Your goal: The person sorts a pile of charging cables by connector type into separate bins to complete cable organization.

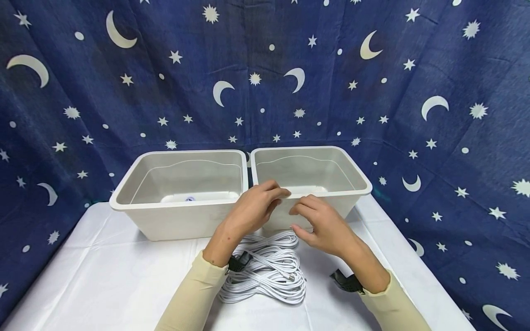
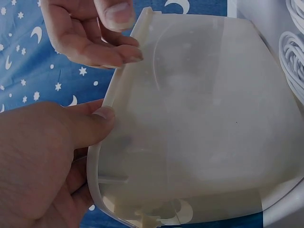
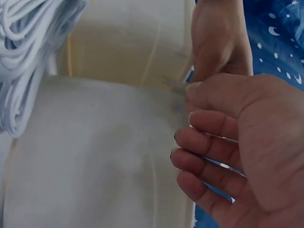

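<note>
My left hand [image 1: 254,207] is at the front rim of the right-hand pale plastic bin [image 1: 341,202]. In the left wrist view its thumb lies on the rim and the other fingers pass behind, so the hand grips the bin's edge. Just to the right, my right hand [image 1: 325,227] hovers before the bin's front wall with loosely bent, spread fingers and nothing in them. The right wrist view shows its fingertips close to the bin's edge. Below both hands lies a bundle of coiled white cables [image 1: 269,271], partly covered by the left forearm.
A matching bin [image 1: 174,223] stands to the left, with a small purplish object [image 1: 190,199] on its floor. Both bins sit on a table with a white cloth [image 1: 107,276]. Behind hangs a blue curtain [image 1: 265,96] with moons and stars.
</note>
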`<state>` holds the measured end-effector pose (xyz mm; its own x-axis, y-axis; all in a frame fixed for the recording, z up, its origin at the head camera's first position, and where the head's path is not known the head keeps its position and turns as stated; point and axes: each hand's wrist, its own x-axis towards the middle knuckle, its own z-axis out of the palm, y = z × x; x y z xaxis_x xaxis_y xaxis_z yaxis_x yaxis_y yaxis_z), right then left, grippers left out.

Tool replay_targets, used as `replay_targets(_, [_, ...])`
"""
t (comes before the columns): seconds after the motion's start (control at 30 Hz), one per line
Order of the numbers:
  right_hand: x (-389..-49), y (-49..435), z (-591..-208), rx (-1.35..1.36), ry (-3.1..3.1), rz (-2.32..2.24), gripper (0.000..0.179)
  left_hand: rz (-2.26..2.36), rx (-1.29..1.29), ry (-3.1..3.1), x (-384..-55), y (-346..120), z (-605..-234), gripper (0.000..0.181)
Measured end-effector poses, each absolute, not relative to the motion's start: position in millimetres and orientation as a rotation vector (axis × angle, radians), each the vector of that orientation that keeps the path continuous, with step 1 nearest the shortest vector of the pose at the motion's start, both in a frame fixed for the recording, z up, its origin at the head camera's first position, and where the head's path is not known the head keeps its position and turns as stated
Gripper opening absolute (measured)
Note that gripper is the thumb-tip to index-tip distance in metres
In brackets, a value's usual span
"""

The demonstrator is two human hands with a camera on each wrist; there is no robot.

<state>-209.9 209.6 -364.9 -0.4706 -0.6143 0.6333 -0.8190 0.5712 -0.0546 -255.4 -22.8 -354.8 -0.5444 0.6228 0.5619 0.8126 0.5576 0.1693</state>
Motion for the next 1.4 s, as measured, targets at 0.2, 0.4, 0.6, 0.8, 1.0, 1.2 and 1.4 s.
replay_targets(0.2, [-209.8, 201.3, -372.0, 1.214, -2.258, 0.427, 0.025, -0.593, -1.159, -2.347, -255.1, -23.0, -354.3, 0.03])
replay_targets(0.4, [-206.5, 190.9, -379.2, 1.26, -2.272, 0.352, 0.028, -0.601, -1.158, -2.346, -254.8, -23.7, -354.9, 0.03])
replay_targets(0.6, [-200.8, 180.9, -387.3, 1.32, -2.304, 0.311, 0.028, -0.6, -1.16, -2.338, -255.4, -23.8, -356.2, 0.029])
replay_targets(0.8, [-195.3, 172.0, -395.2, 1.386, -2.364, 0.298, 0.026, -0.593, -1.166, -2.318, -255.9, -23.6, -356.6, 0.028])
replay_targets(1.0, [-190.6, 162.0, -403.1, 1.462, -2.405, 0.274, 0.029, -0.601, -1.166, -2.322, -255.2, -23.4, -356.1, 0.028])
replay_targets(1.2, [-185.8, 153.6, -410.9, 1.513, -2.482, 0.251, 0.03, -0.605, -1.166, -2.321, -254.2, -23.5, -356.0, 0.028])
replay_targets(1.4, [-182.1, 148.2, -414.5, 1.531, -2.515, 0.217, 0.031, -0.606, -1.168, -2.325, -253.7, -23.5, -355.3, 0.029])
